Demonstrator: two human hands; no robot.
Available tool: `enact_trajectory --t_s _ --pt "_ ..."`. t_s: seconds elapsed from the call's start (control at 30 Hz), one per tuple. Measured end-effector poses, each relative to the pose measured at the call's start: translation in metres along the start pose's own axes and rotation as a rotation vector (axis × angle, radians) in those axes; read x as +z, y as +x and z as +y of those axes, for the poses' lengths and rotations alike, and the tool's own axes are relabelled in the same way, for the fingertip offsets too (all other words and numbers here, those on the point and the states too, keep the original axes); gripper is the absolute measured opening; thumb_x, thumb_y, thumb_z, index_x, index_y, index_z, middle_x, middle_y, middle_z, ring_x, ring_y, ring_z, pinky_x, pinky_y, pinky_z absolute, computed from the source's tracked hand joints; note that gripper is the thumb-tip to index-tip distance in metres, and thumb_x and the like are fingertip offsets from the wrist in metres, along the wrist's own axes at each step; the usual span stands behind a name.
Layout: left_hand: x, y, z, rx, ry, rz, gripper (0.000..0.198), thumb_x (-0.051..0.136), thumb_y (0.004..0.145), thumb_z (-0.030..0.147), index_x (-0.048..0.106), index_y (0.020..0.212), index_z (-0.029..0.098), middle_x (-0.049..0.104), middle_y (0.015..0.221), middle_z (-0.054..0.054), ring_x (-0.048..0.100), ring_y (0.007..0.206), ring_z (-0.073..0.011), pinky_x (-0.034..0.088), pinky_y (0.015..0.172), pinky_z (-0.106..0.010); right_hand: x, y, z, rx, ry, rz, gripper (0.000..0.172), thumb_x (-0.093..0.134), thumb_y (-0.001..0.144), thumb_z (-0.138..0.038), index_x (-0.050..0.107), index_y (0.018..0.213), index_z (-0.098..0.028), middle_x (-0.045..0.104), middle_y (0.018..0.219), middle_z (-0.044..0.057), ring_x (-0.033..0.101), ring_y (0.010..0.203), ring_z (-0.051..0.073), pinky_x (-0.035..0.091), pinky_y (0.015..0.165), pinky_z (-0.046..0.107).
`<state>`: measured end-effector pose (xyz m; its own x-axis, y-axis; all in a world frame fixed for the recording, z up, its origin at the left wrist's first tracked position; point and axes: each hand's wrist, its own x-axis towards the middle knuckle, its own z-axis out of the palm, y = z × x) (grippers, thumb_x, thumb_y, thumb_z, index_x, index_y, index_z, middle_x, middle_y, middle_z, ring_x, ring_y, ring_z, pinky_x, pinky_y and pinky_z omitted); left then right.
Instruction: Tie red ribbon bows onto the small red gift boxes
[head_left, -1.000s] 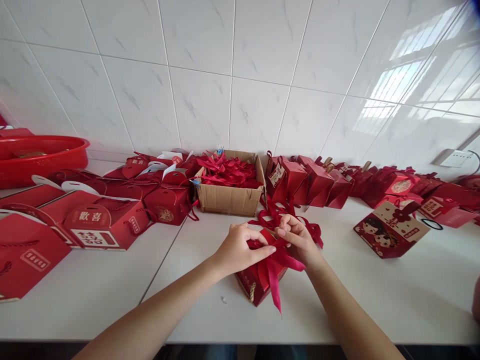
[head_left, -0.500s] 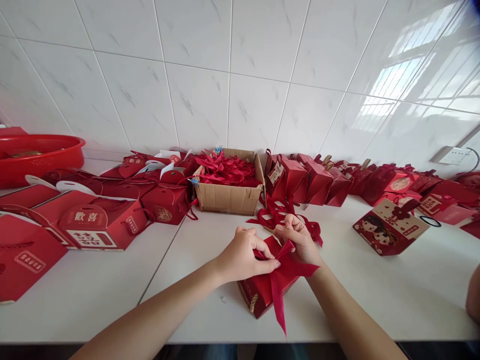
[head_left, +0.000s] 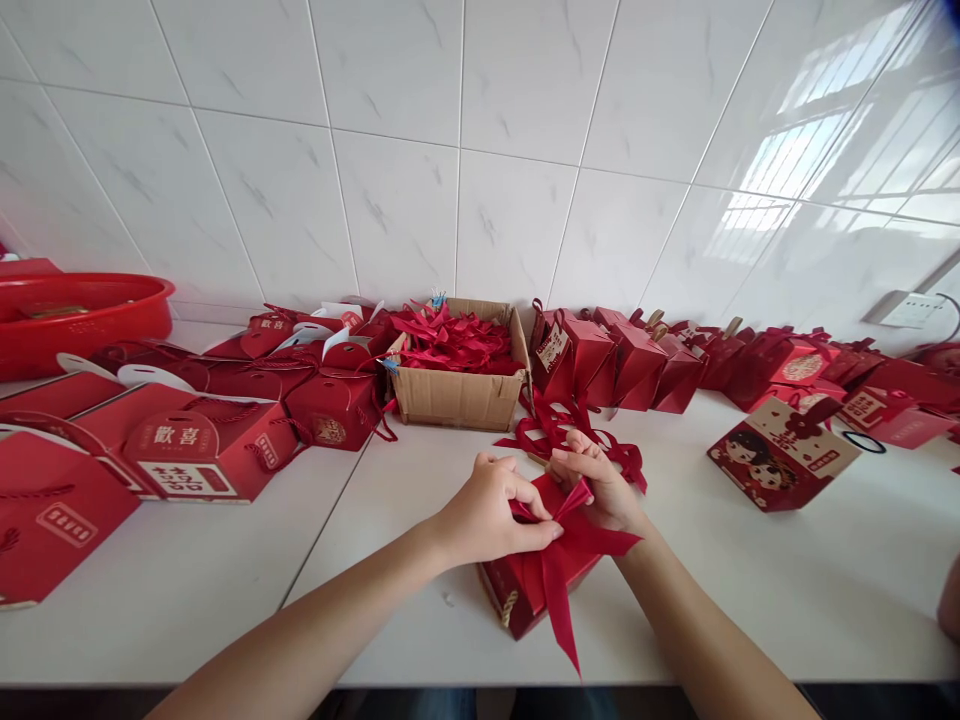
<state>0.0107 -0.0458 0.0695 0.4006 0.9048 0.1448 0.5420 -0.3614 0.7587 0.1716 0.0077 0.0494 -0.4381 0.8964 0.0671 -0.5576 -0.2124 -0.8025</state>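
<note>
A red gift box sits on the white table close to its front edge. Red ribbon lies across its top, one tail hanging over the near side and another pointing right. My left hand pinches the ribbon between thumb and fingers at the middle of the box top. On the other side, my right hand has its fingers curled closed round a ribbon loop. Part of the ribbon is hidden behind the fingers. Just beyond the hands lies a loose heap of red ribbon.
A cardboard box full of red ribbons stands by the tiled wall. Red gift boxes crowd the left, with a red basin behind. More red boxes line the back right. A box with cartoon figures stands at right.
The hands keep almost the same grip on the ribbon. The ribbon's near tail has shifted slightly toward the front and right. The view has moved a little.
</note>
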Motion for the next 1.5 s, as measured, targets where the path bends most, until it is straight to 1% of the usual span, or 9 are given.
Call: enact_trajectory --t_s 0.27,0.4,0.53,0.7,0.9,1.1,1.2,1.37,1.5 --pt "-0.007 -0.001 -0.003 0.051 -0.029 0.069 0.019 0.069 0.07 0.034 0.065 0.06 0.019 0.068 0.067 0.001 0.052 0.077 -0.0154 0.025 0.099 -0.038 -0.004 -0.001 -0.002 -0.031 -0.121 -0.136 0.024 0.069 0.074 -0.03 0.047 0.075 -0.022 0.033 0.038 -0.01 0.022 0.041 0.007 0.022 0.046 0.021" --pt "-0.011 -0.002 -0.004 0.04 -0.088 0.165 0.021 0.066 0.074 0.04 0.072 0.078 0.02 0.06 0.066 0.001 0.047 0.068 -0.0123 0.036 0.081 -0.03 -0.006 -0.003 -0.007 -0.001 -0.125 -0.098 0.025 0.068 0.074 -0.035 0.047 0.076 -0.022 0.034 0.045 -0.008 0.026 0.046 0.009 0.022 0.048 0.023" --pt "-0.015 -0.004 -0.003 0.009 -0.353 0.168 0.034 0.055 0.083 0.047 0.067 0.094 0.017 0.049 0.06 0.003 0.042 0.06 -0.0091 0.034 0.062 -0.023 -0.006 -0.003 -0.009 0.016 -0.133 -0.043 0.026 0.07 0.073 -0.036 0.048 0.074 -0.021 0.036 0.049 -0.005 0.03 0.048 0.009 0.02 0.049 0.024" --pt "-0.015 -0.006 -0.002 -0.024 -0.574 0.112 0.046 0.048 0.084 0.055 0.062 0.097 0.013 0.047 0.058 0.003 0.04 0.053 -0.0072 0.031 0.054 -0.021 -0.003 -0.004 -0.01 0.034 -0.145 -0.016 0.028 0.072 0.07 -0.037 0.05 0.072 -0.02 0.037 0.051 -0.004 0.031 0.049 0.009 0.02 0.049 0.023" --pt "-0.009 -0.006 -0.002 -0.043 -0.548 0.204 0.044 0.045 0.087 0.054 0.063 0.091 0.014 0.035 0.054 0.006 0.035 0.051 -0.0064 0.029 0.052 -0.02 -0.003 -0.004 -0.011 0.056 -0.158 -0.011 0.03 0.073 0.068 -0.038 0.051 0.073 -0.019 0.035 0.052 -0.005 0.029 0.049 0.008 0.021 0.048 0.022" --pt "-0.011 -0.007 0.001 -0.051 -0.626 0.184 0.044 0.046 0.085 0.055 0.06 0.093 0.014 0.038 0.055 0.005 0.037 0.051 -0.0069 0.031 0.052 -0.02 -0.007 -0.003 -0.01 0.016 -0.242 -0.005 0.028 0.073 0.071 -0.04 0.053 0.073 -0.02 0.036 0.053 -0.005 0.027 0.047 0.007 0.019 0.046 0.023" --pt "-0.011 -0.007 0.003 -0.047 -0.662 0.164 0.043 0.049 0.084 0.054 0.059 0.094 0.013 0.037 0.055 0.006 0.035 0.051 -0.0062 0.03 0.052 -0.02 -0.007 -0.004 -0.01 -0.001 -0.34 -0.063 0.027 0.074 0.071 -0.04 0.057 0.072 -0.019 0.038 0.053 -0.005 0.028 0.046 0.006 0.02 0.044 0.022" --pt "-0.012 -0.008 0.003 -0.067 -0.691 0.17 0.04 0.053 0.083 0.05 0.057 0.096 0.013 0.04 0.054 0.006 0.037 0.052 -0.0058 0.032 0.053 -0.019 -0.004 -0.01 -0.012 -0.072 -0.674 -0.227 0.015 0.074 0.074 -0.031 0.068 0.077 -0.017 0.062 0.068 0.001 0.051 0.059 0.009 0.039 0.054 0.022" --pt "-0.012 -0.007 0.002 -0.085 -0.703 0.151 0.039 0.054 0.082 0.05 0.056 0.095 0.014 0.043 0.057 0.005 0.039 0.052 -0.006 0.032 0.052 -0.019 -0.001 -0.014 -0.015 -0.089 -0.774 -0.309 0.01 0.073 0.074 -0.026 0.072 0.077 -0.017 0.069 0.075 0.003 0.058 0.066 0.013 0.045 0.061 0.024"
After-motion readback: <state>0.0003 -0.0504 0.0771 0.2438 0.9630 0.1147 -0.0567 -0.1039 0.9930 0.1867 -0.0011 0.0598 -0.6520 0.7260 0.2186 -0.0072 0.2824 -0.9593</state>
